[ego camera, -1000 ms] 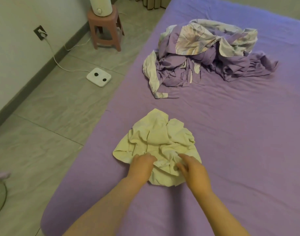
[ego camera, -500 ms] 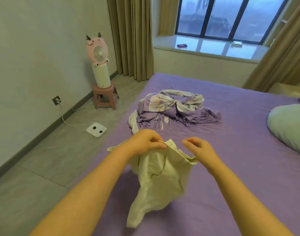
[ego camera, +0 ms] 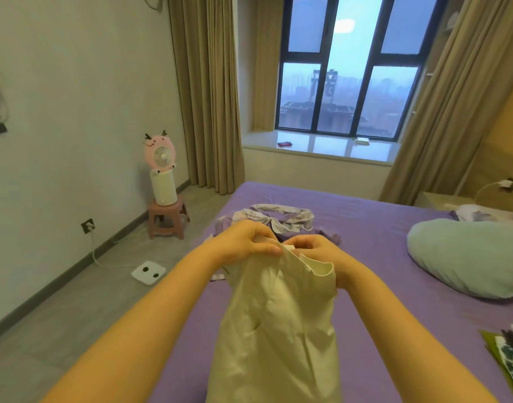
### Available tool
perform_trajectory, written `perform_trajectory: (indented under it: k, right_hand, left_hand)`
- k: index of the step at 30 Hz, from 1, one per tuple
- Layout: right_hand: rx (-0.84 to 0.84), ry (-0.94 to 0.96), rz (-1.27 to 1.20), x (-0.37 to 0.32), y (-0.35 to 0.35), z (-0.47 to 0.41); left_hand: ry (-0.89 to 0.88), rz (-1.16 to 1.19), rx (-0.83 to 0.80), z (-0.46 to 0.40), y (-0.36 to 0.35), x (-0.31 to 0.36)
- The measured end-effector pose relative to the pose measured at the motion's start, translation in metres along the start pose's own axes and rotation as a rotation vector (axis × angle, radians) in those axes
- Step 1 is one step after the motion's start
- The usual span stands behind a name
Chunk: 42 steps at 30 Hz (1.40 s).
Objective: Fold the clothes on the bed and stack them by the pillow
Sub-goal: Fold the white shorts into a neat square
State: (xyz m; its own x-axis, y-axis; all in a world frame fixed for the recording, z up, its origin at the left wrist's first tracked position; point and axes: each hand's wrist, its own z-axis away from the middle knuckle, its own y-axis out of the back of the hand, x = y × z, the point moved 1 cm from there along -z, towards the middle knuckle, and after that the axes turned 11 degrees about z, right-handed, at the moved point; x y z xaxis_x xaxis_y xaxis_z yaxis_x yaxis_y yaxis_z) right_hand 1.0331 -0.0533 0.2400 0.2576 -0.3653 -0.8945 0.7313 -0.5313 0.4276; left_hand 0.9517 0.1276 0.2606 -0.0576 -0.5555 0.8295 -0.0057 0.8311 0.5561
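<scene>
Holding the cream garment (ego camera: 281, 324) up over the bed (ego camera: 395, 251), the left hand (ego camera: 243, 242) and right hand (ego camera: 319, 251) both pinch its top edge close together. Better to slide the hands apart along that edge so it hangs flat. The unfolded purple pile (ego camera: 281, 221) lies beyond, the pillow (ego camera: 464, 254) to the right; no containers show.

1 head cam, looks fwd across the bed (ego camera: 366, 228) toward the window (ego camera: 348, 68), hands close.

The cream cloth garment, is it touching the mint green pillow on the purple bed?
Apart. The head view shows the cream cloth garment hanging from both hands, with a bare strip of purple bed sheet between it and the mint green pillow.
</scene>
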Motion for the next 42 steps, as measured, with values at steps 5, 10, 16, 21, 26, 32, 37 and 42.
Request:
perform_trajectory:
  k: [5, 10, 16, 21, 26, 32, 37, 42]
  right_hand:
    - [0.318, -0.173, 0.227, 0.004, 0.018, 0.031]
    - [0.439, -0.421, 0.449, 0.010, 0.031, 0.069]
    - [0.601, -0.516, 0.480, 0.016, 0.031, 0.121]
    - [0.726, -0.610, 0.448, 0.025, 0.014, 0.164]
    - [0.747, -0.679, 0.385, 0.038, -0.003, 0.217]
    - [0.639, -0.816, 0.338, 0.050, -0.011, 0.263]
    - [0.691, -0.893, 0.392, 0.068, 0.005, 0.311]
    - [0.713, -0.938, 0.489, 0.089, 0.046, 0.360]
  left_hand:
    - [-0.050, -0.239, -0.050, 0.008, -0.014, 0.027]
    - [-0.096, -0.554, -0.083, 0.023, -0.017, 0.045]
    - [-0.177, -0.882, -0.001, 0.047, -0.003, 0.052]
    - [-0.117, -0.679, 0.037, 0.070, 0.005, 0.038]
    - [-0.119, -0.578, 0.009, 0.086, -0.018, 0.040]
    - [-0.328, -0.399, -0.115, 0.100, -0.077, 0.071]
    - [-0.443, -0.283, -0.207, 0.100, -0.124, 0.105]
    - [-0.414, -0.253, -0.285, 0.089, -0.173, 0.145]
